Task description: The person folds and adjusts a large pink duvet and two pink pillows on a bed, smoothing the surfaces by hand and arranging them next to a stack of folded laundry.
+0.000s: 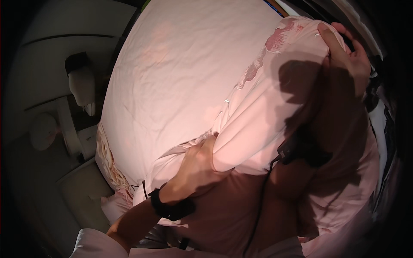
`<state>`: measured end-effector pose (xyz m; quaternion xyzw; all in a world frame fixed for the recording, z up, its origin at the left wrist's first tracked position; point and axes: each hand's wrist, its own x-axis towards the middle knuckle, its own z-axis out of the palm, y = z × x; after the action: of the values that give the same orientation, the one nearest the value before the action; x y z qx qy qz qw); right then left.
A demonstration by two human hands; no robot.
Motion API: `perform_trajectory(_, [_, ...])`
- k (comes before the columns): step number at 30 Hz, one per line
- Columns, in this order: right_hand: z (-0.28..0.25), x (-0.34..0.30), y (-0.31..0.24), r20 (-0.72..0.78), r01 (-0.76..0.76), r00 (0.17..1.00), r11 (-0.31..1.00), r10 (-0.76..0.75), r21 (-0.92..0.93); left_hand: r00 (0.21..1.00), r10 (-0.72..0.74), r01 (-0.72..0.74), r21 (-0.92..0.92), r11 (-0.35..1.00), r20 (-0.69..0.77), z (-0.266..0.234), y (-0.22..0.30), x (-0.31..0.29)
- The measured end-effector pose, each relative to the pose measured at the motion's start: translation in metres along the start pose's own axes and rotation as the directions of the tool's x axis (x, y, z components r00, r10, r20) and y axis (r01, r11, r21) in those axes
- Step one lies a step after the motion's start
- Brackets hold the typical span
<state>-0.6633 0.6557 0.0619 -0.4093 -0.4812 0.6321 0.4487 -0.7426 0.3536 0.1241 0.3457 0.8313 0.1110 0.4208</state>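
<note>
Our left hand [200, 157] clutches gathered loose pink fabric [254, 124]; our right hand [350, 60] pinches its upper corner. Leftward, a flat pink-sheeted bed [172, 77] stretches to its edge.

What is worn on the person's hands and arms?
The left hand and right hand are gloveless. The left wrist wears a black band; the right, a bulkier black one, with a thin black cable trailing down beside that forearm. Pale sleeves show at the lower edge.
</note>
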Motion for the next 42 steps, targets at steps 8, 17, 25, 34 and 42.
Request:
perform_trajectory(8, [0.001,0.008,-0.003,-0.056,0.043,0.997,0.969,-0.058,-0.244,0.992,0.064,-0.058,0.061,0.996,-0.106,0.007,-0.071,-0.046])
perform_trajectory(17, [0.005,0.002,-0.013,-0.21,-0.009,0.966,0.793,-0.15,-0.609,0.99,-0.13,0.136,0.094,0.986,-0.059,-0.012,-0.084,-0.087])
perform_trajectory(25, [0.004,-0.005,-0.016,-0.222,-0.036,0.972,0.892,-0.073,-0.45,0.957,-0.286,0.276,0.167,0.947,0.04,-0.017,-0.137,-0.15])
perform_trajectory(34, [0.022,-0.03,-0.019,-0.134,0.075,0.985,0.975,-0.105,-0.21,0.959,0.151,-0.113,-0.164,0.98,0.241,-0.107,-0.08,0.074])
perform_trajectory(42, [0.058,-0.03,-0.063,-0.295,-0.047,0.955,0.999,0.037,-0.026,0.936,0.342,-0.099,-0.875,0.474,0.079,0.003,0.056,0.193])
